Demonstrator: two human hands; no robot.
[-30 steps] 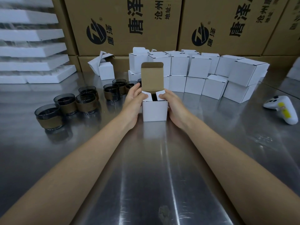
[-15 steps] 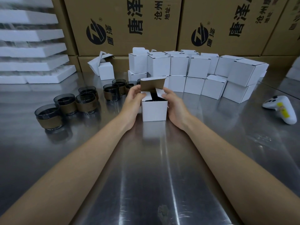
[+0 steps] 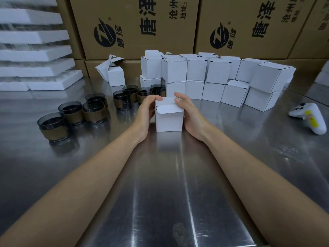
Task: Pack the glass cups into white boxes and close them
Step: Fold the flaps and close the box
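Observation:
A small white box (image 3: 169,121) stands on the steel table (image 3: 160,184) in the middle, its lid folded down over the top with the front tuck flap lying outside the front wall. My left hand (image 3: 146,108) holds the box's left side, fingertips curled over the top edge. On the right side my right hand (image 3: 188,111) cups the box, with fingers pressing the lid down. Whatever is inside the box is hidden. Several dark glass cups with brown sleeves (image 3: 92,111) stand to the left and behind the box.
A stack of closed white boxes (image 3: 219,81) lines the back of the table, with an open white box (image 3: 114,73) at its left. White foam trays (image 3: 35,50) are piled far left. A white game controller (image 3: 309,116) lies at right. Brown cartons (image 3: 135,27) form the back wall.
The brown-lined lid, upright a second ago, has been folded forward and down over the box top. Both hands moved up from the side flaps onto the lid.

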